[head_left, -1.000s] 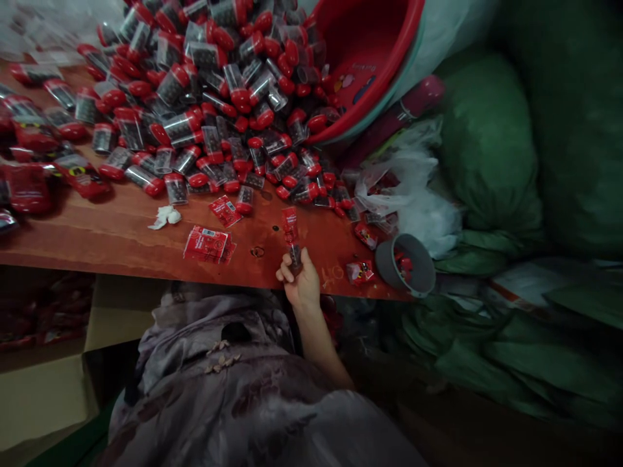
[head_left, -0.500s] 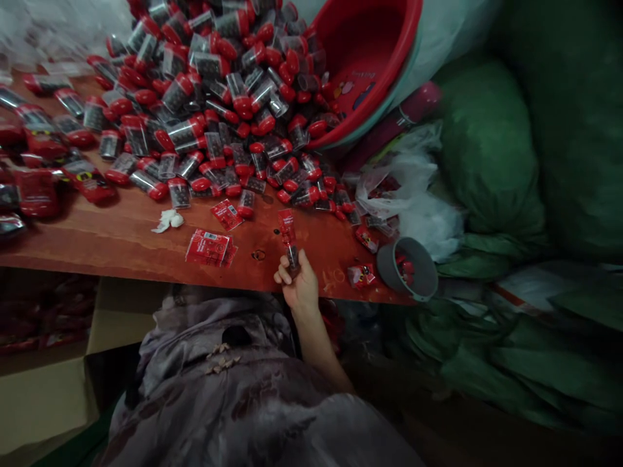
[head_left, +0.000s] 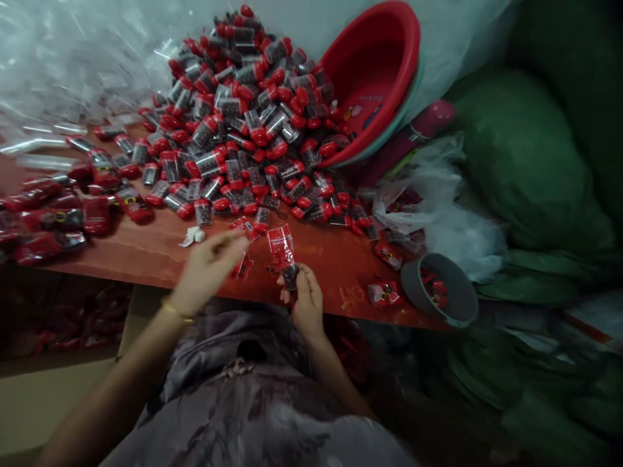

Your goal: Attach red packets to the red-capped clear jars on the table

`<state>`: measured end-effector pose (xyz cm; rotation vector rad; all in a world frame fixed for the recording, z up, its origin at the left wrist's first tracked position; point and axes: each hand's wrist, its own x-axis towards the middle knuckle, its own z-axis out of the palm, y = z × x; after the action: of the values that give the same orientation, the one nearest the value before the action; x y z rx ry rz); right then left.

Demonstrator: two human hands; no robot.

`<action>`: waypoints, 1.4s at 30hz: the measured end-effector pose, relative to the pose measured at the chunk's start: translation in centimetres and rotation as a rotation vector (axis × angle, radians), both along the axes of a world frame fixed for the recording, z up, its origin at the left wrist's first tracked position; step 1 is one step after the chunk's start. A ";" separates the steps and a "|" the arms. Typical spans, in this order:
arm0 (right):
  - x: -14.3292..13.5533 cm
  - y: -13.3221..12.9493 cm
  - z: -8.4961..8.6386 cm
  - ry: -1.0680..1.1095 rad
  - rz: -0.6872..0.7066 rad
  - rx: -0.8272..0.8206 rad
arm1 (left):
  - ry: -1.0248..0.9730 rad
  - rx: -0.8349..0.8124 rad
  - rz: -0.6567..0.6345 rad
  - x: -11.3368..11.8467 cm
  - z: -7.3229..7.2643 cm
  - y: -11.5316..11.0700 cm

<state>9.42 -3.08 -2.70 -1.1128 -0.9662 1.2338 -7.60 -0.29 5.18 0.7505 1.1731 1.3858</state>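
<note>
My left hand [head_left: 207, 267] has just come into view over the tabletop [head_left: 318, 250], so both my hands are at the near edge now. In my right hand [head_left: 309, 303] the grip is closed on a packet [head_left: 280, 245] — thumb and fingers pinch its dark lower end, and the red printed part stands clear beyond them. The packet is in front of me, just to the right of my left hand, and the two do not appear to touch.

My left hand is blurred, its fingers reaching out beside some flat red cards [head_left: 242, 266]; I cannot tell whether that grip is empty or has hold of anything. A small white scrap [head_left: 193, 236] lies just beyond it.

Farther back is a heap of red-ended clear tubes [head_left: 209, 162], spilling up against the red basin [head_left: 415, 39], which leans over on its side. To my right, a gray cup [head_left: 411, 285] with red pieces inside sits at the edge — a small red pouch [head_left: 383, 294] lies just beside it.
</note>
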 end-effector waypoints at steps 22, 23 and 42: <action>-1.4 -0.2 -0.4 -0.506 0.095 0.194 | -0.002 0.017 0.021 3.2 -4.3 1.2; -1.4 -0.1 -0.4 -0.519 0.108 0.197 | 0.006 0.017 0.042 3.2 -4.3 1.4; 2.2 2.8 -2.0 -1.109 -0.167 0.177 | 0.055 0.030 0.036 1.8 -4.6 2.9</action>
<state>11.60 -0.30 -4.67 -1.7148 -1.6980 0.2967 -5.82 2.60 0.55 0.7967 1.2158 1.4228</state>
